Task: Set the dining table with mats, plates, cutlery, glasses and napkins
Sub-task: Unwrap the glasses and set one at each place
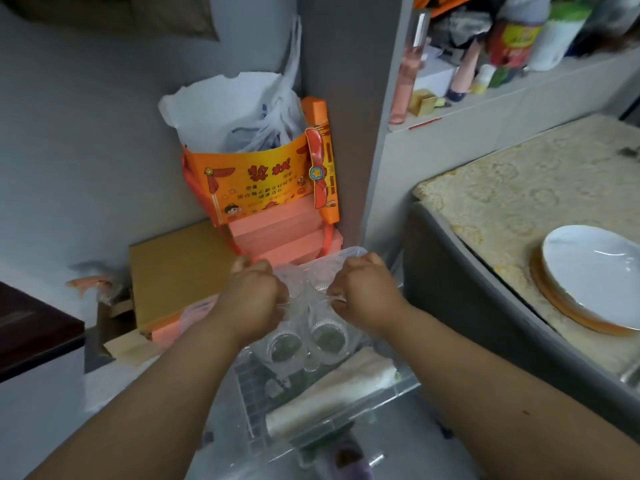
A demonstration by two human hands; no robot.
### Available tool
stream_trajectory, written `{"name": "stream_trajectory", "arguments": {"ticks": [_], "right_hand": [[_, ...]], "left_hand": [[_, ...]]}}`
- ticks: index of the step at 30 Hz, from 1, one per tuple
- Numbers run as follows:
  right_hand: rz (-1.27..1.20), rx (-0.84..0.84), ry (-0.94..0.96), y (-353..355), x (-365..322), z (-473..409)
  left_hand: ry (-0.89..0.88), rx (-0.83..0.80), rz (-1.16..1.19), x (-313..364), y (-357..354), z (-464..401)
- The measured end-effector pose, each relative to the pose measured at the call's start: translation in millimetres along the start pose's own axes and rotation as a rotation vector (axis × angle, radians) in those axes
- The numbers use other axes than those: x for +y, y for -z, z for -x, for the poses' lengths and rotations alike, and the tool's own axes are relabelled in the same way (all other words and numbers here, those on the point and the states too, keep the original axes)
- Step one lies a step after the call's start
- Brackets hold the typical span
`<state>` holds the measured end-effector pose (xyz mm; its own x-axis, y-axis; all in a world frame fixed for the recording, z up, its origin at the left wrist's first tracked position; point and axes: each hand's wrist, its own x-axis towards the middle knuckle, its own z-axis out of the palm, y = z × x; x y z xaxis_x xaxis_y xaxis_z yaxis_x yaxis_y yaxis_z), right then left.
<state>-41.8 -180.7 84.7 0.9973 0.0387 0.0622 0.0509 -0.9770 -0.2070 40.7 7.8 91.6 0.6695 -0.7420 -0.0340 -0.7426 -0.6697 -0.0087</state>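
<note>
Two clear glasses sit side by side in a thin plastic wrap, bases toward the camera, directly between and just below both fists. Left hand and right hand each have fingers curled tight, pinching the wrap on opposite sides of the glasses; film is stretched taut between them. Fingertips are tucked under, so I can't tell whether they touch glass or only film. Just under the glasses: a clear plastic crate with a rolled white cloth lying across it. Right of the hands, a white plate rests on a round orange-rimmed mat, on a table with a beige patterned cover. Left, a flat brown cardboard box. Behind the hands, stacked pink boxes. Further back, an orange gift bag stuffed with white plastic bags; it carries large red characters and smaller print, too blurred to read. Farthest, a white shelf with bottles; one has a red-and-yellow label, text unreadable.
</note>
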Motion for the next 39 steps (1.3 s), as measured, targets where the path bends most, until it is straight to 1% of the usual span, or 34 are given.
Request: {"name": "stream_trajectory", "arguments": {"ticks": [3, 8, 13, 18, 22, 24, 28, 31, 35, 39], "right_hand": [[0.035, 0.087, -0.020, 42.5, 3.5, 9.6], [0.035, 0.207, -0.075, 117.7, 12.5, 32.9], [0.087, 0.316, -0.239, 182.0, 44.8, 76.6], [-0.089, 0.382, -0.363, 225.5, 80.7, 138.7], [-0.114, 0.411, -0.465, 261.5, 111.4, 191.2], [-0.094, 0.407, -0.529, 277.1, 131.7, 220.5], [-0.036, 0.404, -0.689, 288.7, 181.7, 288.9], [0.044, 0.380, -0.794, 285.4, 221.9, 340.1], [0.069, 0.350, -0.930, 263.9, 270.0, 404.0], [0.068, 0.301, -1.005, 228.1, 304.9, 451.0]], "left_hand": [[-0.066, 0.051, 0.001, 6.9, 42.3, -10.0], [-0.162, 0.129, -0.089, 37.7, 119.3, -26.7], [-0.290, 0.231, -0.122, 92.9, 177.9, -53.7], [-0.415, 0.263, -0.040, 167.7, 216.0, -77.8], [-0.539, 0.317, 0.112, 229.3, 248.2, -102.5], [-0.607, 0.324, 0.141, 270.3, 258.8, -114.1], [-0.713, 0.325, 0.163, 365.6, 246.8, -132.8], [-0.775, 0.274, 0.172, 437.5, 218.2, -143.9], [-0.846, 0.181, 0.183, 521.0, 169.0, -146.8], [-0.920, 0.099, 0.181, 574.9, 118.2, -139.3]]}}
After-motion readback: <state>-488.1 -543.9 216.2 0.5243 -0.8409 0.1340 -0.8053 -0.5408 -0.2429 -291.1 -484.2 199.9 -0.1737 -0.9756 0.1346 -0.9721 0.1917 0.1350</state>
